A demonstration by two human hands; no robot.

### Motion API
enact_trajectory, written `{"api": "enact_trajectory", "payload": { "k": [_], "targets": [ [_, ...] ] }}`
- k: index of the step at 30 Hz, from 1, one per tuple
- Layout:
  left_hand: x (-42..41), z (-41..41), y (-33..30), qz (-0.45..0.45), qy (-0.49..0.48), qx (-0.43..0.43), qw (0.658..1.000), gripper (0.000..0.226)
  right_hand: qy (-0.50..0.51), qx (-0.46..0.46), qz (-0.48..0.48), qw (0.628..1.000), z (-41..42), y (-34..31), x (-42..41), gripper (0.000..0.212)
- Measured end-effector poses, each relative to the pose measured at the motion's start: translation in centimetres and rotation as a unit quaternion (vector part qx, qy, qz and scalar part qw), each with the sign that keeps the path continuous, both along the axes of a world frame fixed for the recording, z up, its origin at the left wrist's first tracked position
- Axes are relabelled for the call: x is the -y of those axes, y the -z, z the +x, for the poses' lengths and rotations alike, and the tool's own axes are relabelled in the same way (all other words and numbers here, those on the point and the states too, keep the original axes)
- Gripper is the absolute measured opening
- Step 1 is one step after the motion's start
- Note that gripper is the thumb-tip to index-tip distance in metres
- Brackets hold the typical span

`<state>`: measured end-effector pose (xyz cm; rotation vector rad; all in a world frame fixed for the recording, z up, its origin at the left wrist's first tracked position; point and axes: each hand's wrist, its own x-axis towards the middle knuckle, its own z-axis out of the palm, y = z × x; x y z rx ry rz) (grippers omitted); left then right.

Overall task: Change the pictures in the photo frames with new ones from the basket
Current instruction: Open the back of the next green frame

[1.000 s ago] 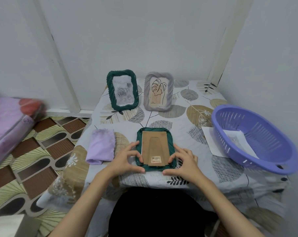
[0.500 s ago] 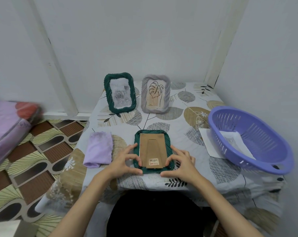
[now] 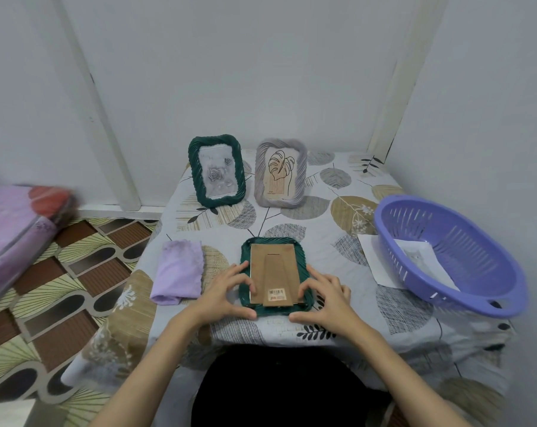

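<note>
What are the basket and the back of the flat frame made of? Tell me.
Basket: looks like moulded plastic, smooth lilac with rows of slots in its wall. Frame back: seems brown cardboard or fibreboard, matt, with a barcode sticker. The frame's rim is dark green with twisted ridges; material unclear.

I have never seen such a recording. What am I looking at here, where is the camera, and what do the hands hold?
There is no machine: a person works with bare hands. The single camera sits on the person's head and looks forward and down. On the table, covered with a leaf-patterned cloth, a green frame lies face down, its brown cardboard back up. The left hand and the right hand pinch its two lower sides with thumb and fingers. Behind it stand another green frame and a grey frame. A folded purple cloth lies to the left. To the right is a purple basket with a paper picture inside.
</note>
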<state>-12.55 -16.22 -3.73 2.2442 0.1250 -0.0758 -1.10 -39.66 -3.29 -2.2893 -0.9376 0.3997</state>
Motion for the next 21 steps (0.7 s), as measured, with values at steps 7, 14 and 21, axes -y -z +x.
{"api": "enact_trajectory", "payload": {
  "k": [7,14,21],
  "targets": [
    [-0.2,0.0,0.1,0.001,0.006,-0.006,1.000,0.053,-0.001,0.004,-0.009,1.000,0.0,0.3,0.0,0.043],
    [-0.1,0.1,-0.1,0.008,0.023,-0.013,1.000,0.038,-0.006,0.003,-0.010,1.000,0.1,-0.2,-0.3,0.032],
    [-0.7,1.0,-1.4,-0.049,-0.107,0.056,0.991,0.055,0.087,-0.025,-0.022,0.996,0.0,-3.0,-1.1,0.048]
  ]
}}
